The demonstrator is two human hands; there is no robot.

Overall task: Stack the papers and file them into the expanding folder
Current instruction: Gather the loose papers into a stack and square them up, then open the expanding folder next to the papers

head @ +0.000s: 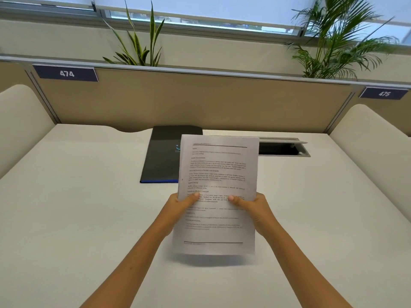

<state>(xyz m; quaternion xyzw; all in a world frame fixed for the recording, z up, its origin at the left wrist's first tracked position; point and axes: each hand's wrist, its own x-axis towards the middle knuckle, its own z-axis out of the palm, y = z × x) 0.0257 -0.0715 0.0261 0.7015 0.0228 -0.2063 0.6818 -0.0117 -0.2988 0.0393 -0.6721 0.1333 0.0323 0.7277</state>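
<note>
White printed papers upright, long axis vertical, text facing camera; left hand and right hand clasp side edges; flat black folder behind on desk.

A pale, off-white desk carries the scene. Beyond the hands, a black folder with a blue lower edge lies flat on it, closed. Farther off and right of the hands, an open cable hatch is set into the desktop.

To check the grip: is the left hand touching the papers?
Touching. The head view shows the left hand with its thumb pressed on the papers.
</note>
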